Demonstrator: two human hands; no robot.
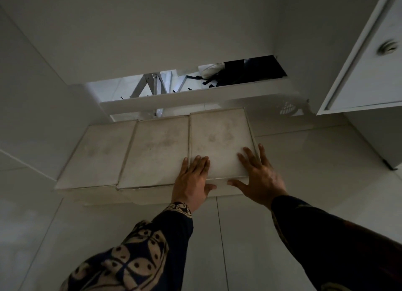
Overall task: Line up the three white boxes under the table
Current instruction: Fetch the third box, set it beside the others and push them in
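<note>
Three white boxes point(152, 151) abutting, lids smudged.

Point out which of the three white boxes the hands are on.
The rightmost box. Both the left hand and right hand lie flat on its near edge; the middle box and left box are untouched, and it sits slightly farther back.

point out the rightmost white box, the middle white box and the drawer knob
rightmost white box point(219, 138): head view, middle of its top face
middle white box point(155, 151): head view, middle of its top face
drawer knob point(387, 47): head view, centre of the round knob
</note>
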